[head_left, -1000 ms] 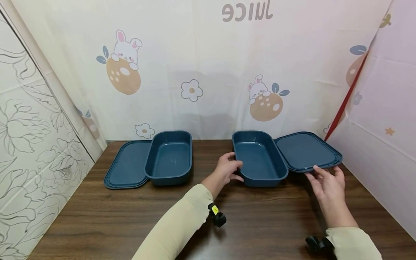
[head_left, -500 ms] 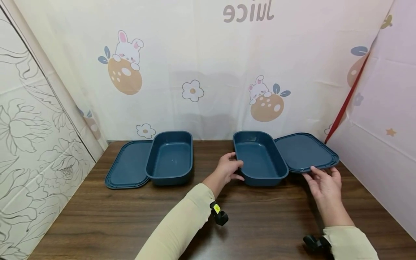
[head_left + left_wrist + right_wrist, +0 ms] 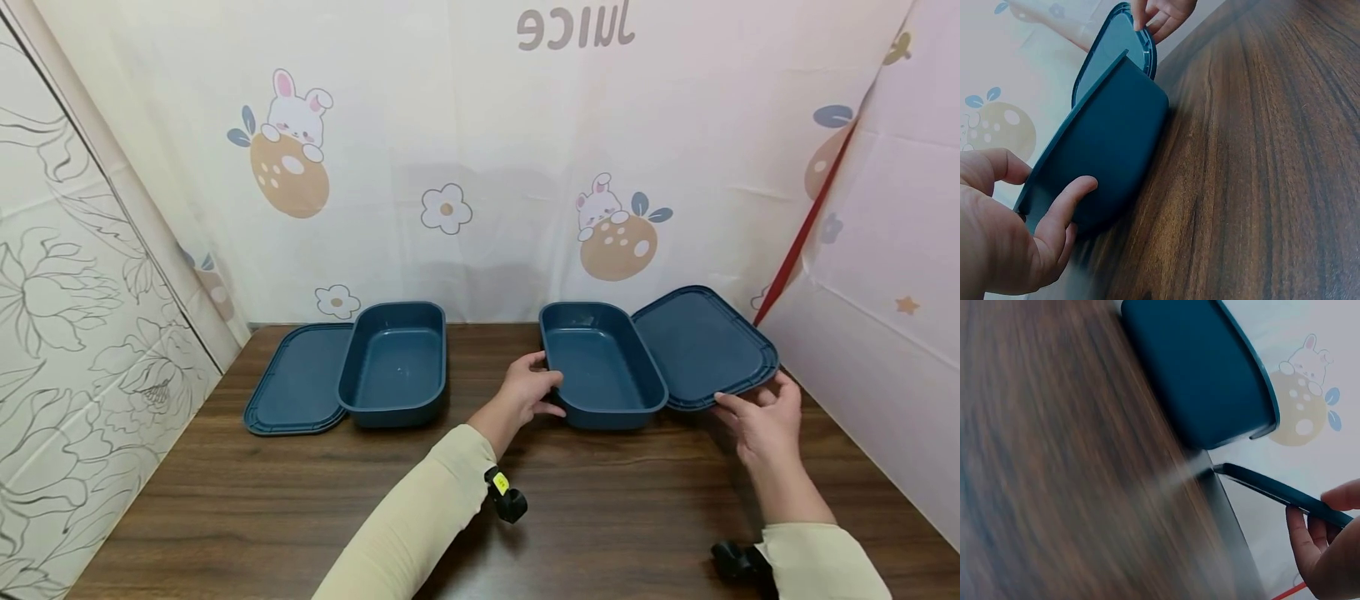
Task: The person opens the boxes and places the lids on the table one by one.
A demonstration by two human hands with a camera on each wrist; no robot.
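On the right of the head view stands a dark blue rectangular container (image 3: pixel 600 358). My left hand (image 3: pixel 521 390) holds it at its left side; in the left wrist view one digit reaches the rim and another lies against the outer wall. A flat blue lid (image 3: pixel 701 346), tilted, is pinched at its near right corner by my right hand (image 3: pixel 765 417). Thumb on top and fingers beneath the lid show in the right wrist view. The lid's left side is beside the container's right wall, partly hidden behind it.
A second blue container (image 3: pixel 397 358) stands on the left of the wooden table (image 3: pixel 615 517), with its own lid (image 3: pixel 300 379) lying against its left side. Printed cloth (image 3: pixel 487 108) hangs behind the table, and a red strap (image 3: pixel 806 225) runs down the right corner.
The lid's far edge has risen and its near edge has come down a little, so it tilts more. My right hand has shifted slightly right with it. My left hand stays in place.
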